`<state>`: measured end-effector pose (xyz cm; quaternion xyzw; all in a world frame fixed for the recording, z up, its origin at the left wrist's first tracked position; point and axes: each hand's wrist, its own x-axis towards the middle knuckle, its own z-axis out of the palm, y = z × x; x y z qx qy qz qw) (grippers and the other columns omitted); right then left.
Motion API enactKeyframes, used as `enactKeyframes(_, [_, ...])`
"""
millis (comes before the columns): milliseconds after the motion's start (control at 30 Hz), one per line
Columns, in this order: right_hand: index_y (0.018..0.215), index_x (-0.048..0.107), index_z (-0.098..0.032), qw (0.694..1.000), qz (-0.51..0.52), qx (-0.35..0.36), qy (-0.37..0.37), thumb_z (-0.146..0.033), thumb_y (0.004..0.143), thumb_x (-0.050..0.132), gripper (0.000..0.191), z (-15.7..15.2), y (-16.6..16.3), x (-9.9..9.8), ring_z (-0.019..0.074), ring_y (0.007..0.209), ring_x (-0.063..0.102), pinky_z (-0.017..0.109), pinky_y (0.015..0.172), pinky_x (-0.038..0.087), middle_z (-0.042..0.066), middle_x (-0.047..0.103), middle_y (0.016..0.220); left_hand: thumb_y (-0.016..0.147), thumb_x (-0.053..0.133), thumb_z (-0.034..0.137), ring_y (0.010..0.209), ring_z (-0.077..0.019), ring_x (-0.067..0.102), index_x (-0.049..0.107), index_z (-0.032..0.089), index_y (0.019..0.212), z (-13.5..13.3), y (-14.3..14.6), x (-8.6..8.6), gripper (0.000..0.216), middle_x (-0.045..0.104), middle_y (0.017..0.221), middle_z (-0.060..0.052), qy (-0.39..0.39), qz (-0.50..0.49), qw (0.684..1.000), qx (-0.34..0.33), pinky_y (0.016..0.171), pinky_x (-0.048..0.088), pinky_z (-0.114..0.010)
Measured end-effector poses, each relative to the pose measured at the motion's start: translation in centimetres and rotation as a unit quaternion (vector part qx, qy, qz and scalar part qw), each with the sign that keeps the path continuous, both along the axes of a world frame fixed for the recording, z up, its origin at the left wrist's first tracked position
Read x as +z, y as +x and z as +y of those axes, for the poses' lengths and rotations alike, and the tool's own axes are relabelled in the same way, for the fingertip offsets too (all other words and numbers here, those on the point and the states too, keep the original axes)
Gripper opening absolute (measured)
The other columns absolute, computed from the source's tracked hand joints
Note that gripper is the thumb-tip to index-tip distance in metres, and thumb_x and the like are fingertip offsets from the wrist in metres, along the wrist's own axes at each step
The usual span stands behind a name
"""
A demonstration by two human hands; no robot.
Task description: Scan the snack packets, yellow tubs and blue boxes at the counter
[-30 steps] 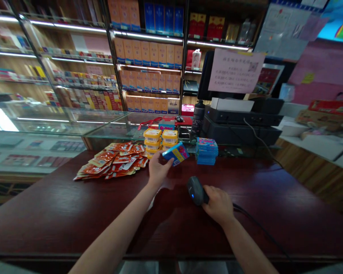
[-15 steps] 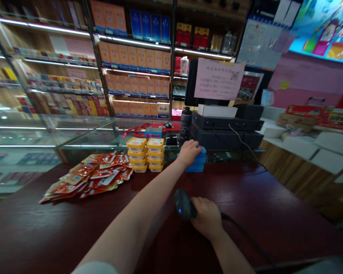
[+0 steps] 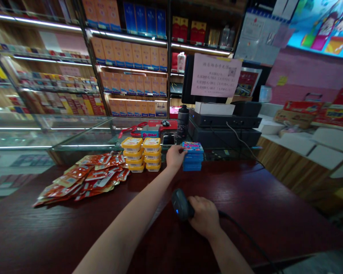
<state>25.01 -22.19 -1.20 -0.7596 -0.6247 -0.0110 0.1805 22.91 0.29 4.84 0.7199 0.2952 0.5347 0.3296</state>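
My left hand (image 3: 175, 156) is at the left side of a stack of flat blue boxes (image 3: 192, 161). Its fingers are closed at the left edge of the top blue box (image 3: 193, 146), whose printed, colourful face shows. Part of the fingers is hidden behind the hand. My right hand (image 3: 204, 215) is wrapped round the handle of a black barcode scanner (image 3: 180, 204), held low over the counter, with a blue light on its head and a cable trailing right. Left of the stack stand yellow-lidded tubs (image 3: 152, 155) in two piles.
Red snack packets (image 3: 85, 175) lie heaped on the dark wooden counter (image 3: 246, 213) at left. Behind the blue stack are a dark bottle (image 3: 183, 121), a phone (image 3: 168, 138) and a black cash drawer (image 3: 223, 135) under a monitor with a paper sign (image 3: 215, 76).
My left hand has moved from the top of the blue stack to its left edge, uncovering the top box's printed face. My right hand still holds the scanner. The view has shifted slightly.
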Motion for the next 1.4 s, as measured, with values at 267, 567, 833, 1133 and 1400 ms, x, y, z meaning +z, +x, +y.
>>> enactKeyframes(267, [0.097,0.062,-0.022,1.000,-0.001,-0.007,-0.020,-0.016,0.070,0.052,0.030,0.2,0.1,-1.1,0.0207,0.088,0.060,0.030,0.075,0.036,0.003,0.067,0.091,0.079,0.062,0.017,0.086,-0.0194,0.058,0.070,0.019,0.096,-1.9,-4.3,-0.2,0.019,0.063,0.091,-0.006,0.173,0.174,0.969,0.013,0.081,0.047,-0.033])
enactKeyframes(567, [0.102,0.062,-0.022,1.000,-0.015,-0.002,-0.010,-0.014,0.069,0.053,0.035,-0.1,0.0,-1.8,0.0209,0.091,0.059,0.029,0.078,0.037,0.003,0.067,0.096,0.084,0.056,0.024,0.108,-0.0263,0.049,0.067,0.023,0.110,1.4,-16.2,2.7,0.027,0.062,0.111,-0.008,0.314,0.268,0.885,0.217,0.095,0.039,-0.043])
enactKeyframes(833, [0.105,0.062,-0.020,0.999,-0.044,-0.010,-0.001,-0.014,0.073,0.051,0.035,0.0,-0.3,-2.1,0.0207,0.092,0.060,0.029,0.079,0.038,0.005,0.067,0.098,0.085,0.053,0.020,0.107,-0.0234,0.053,0.069,0.024,0.097,5.4,-17.4,5.0,0.020,0.067,0.106,-0.005,0.399,0.369,0.831,0.122,0.090,0.041,-0.039])
enactKeyframes(1133, [0.106,0.061,-0.019,0.998,-0.061,-0.009,0.004,-0.014,0.071,0.053,0.037,0.0,-0.3,-2.7,0.0215,0.090,0.061,0.030,0.078,0.041,0.006,0.067,0.099,0.090,0.050,0.024,0.098,-0.0228,0.056,0.061,0.017,0.097,1.4,-19.1,5.8,0.015,0.062,0.100,-0.010,0.430,0.343,0.822,0.146,0.085,0.045,-0.036])
enactKeyframes(1400, [0.107,0.061,-0.020,0.997,-0.074,-0.007,-0.004,-0.015,0.073,0.053,0.036,-0.1,-0.2,-2.3,0.0204,0.090,0.063,0.027,0.075,0.042,0.006,0.068,0.101,0.090,0.046,0.018,0.094,-0.0209,0.054,0.057,0.018,0.097,-2.7,-23.8,-3.0,0.013,0.059,0.098,-0.008,0.342,0.341,0.869,0.109,0.086,0.048,-0.035])
